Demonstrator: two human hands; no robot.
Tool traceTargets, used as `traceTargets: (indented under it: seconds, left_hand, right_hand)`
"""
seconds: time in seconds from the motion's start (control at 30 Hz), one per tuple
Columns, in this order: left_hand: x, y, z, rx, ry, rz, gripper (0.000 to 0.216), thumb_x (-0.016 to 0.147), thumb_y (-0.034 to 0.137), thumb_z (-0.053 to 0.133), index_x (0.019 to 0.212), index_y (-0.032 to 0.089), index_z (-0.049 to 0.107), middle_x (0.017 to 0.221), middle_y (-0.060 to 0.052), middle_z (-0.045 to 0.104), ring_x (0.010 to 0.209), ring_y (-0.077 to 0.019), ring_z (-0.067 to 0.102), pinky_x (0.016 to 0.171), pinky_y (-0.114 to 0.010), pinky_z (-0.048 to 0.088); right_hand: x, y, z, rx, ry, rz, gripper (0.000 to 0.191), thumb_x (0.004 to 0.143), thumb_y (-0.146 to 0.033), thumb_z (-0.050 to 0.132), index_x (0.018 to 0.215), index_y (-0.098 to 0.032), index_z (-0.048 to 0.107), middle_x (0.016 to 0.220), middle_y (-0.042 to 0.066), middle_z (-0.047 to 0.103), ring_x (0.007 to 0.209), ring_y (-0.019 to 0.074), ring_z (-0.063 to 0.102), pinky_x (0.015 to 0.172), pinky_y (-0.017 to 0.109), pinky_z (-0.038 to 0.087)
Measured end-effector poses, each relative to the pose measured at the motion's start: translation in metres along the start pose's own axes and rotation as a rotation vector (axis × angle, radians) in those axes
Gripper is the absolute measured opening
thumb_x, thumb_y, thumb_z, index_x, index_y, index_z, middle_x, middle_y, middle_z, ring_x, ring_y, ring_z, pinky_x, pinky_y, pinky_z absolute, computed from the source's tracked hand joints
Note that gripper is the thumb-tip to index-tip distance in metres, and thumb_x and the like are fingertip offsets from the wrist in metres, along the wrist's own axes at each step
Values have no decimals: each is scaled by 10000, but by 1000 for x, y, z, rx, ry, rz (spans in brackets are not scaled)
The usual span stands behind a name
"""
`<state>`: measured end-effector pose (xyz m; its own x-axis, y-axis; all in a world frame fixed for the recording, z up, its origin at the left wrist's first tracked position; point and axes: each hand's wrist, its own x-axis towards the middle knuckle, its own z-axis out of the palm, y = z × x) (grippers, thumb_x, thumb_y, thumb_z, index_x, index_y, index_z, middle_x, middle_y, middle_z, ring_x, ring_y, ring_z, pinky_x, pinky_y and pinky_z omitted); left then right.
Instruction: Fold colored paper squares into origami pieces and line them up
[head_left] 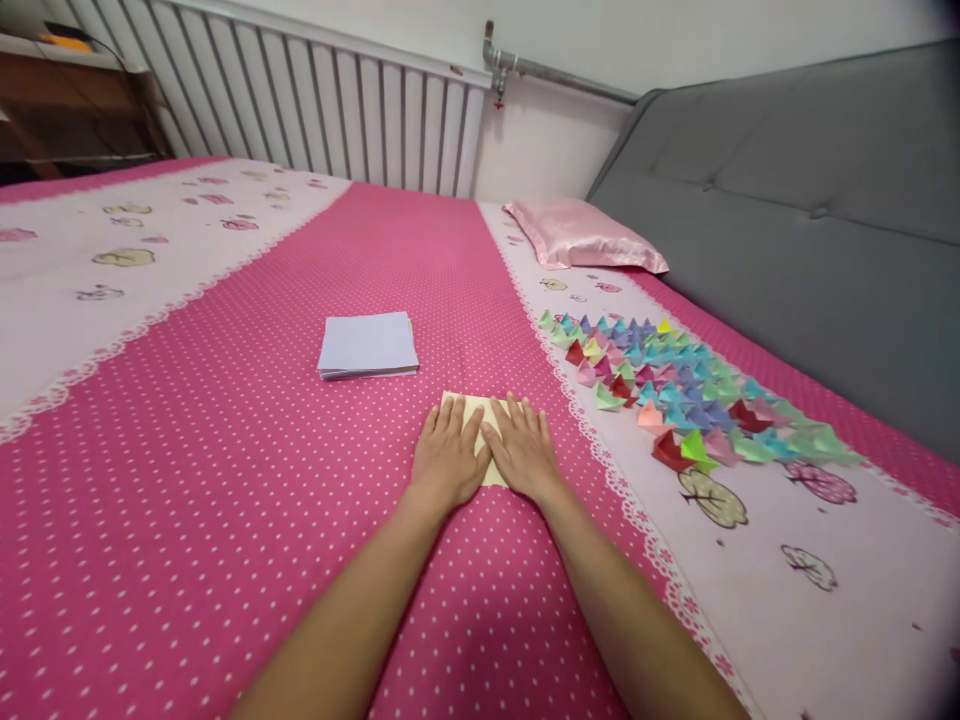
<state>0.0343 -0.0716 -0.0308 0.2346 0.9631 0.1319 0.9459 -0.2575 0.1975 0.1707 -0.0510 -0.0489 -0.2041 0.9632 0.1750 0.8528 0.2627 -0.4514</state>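
A pale yellow sheet of paper (475, 411) lies on the pink dotted bedspread (225, 480). My left hand (445, 456) and my right hand (523, 447) both lie flat on it, side by side, fingers stretched out and pressing down. Most of the sheet is hidden under the hands. A stack of square paper (367, 345) with a light blue sheet on top sits a little beyond my left hand. To the right, several small folded paper shapes (675, 390) in many colours lie in a long cluster.
A pink satin pillow (581, 234) rests at the far right by the grey padded headboard (787, 230). A white radiator (300, 100) runs along the far wall. Dark wooden furniture (67, 110) stands at the top left.
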Motion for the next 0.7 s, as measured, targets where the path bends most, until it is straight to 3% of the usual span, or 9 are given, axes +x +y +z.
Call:
traceTargets:
  seconds: [0.17,0.27,0.37,0.47,0.6,0.7]
  left_hand:
    - [-3,-4,-8,-19,79,-142,637,865,463,339,1353,53,331,1423,-211,317,1335,-315,250,1079,-464,195]
    - [-4,-3,-20,-76,164,-243,620,829,387,435,1309,3,352,1301,-244,461,1227,-334,407,1003,-452,322]
    - [-3,-3,-29,-204,196,-324,549,785,323,496,1248,37,417,1130,-212,576,1072,-331,522,888,-450,416]
    - [0,-6,-30,-391,153,-378,487,737,232,525,1197,85,462,1049,-172,617,947,-299,585,805,-433,462]
    - [4,-13,-34,-743,84,-456,542,680,124,520,1217,122,450,939,-119,655,787,-240,634,671,-374,504]
    - [2,-18,-54,-1162,-132,-395,429,688,140,532,1116,120,536,873,-91,673,746,-201,649,660,-334,519]
  right_hand:
    - [1,16,-1,65,98,30,608,867,-551,347,1361,-198,378,1457,117,283,1361,318,154,1073,565,93]
    - [6,23,-6,209,164,72,600,857,-509,384,1349,-166,389,1424,138,344,1337,305,240,1076,537,159]
    - [11,30,-14,431,232,146,600,840,-477,414,1352,-166,373,1390,141,395,1277,278,365,1044,492,281]
    - [15,34,-22,618,227,245,613,831,-453,439,1358,-152,357,1384,157,399,1224,256,442,1000,443,366]
    - [15,31,-34,755,222,292,584,815,-445,498,1321,-167,413,1379,149,413,1224,237,450,1006,414,374]
    - [11,23,-46,903,201,259,513,792,-437,560,1246,-207,496,1316,112,499,1179,229,499,990,414,399]
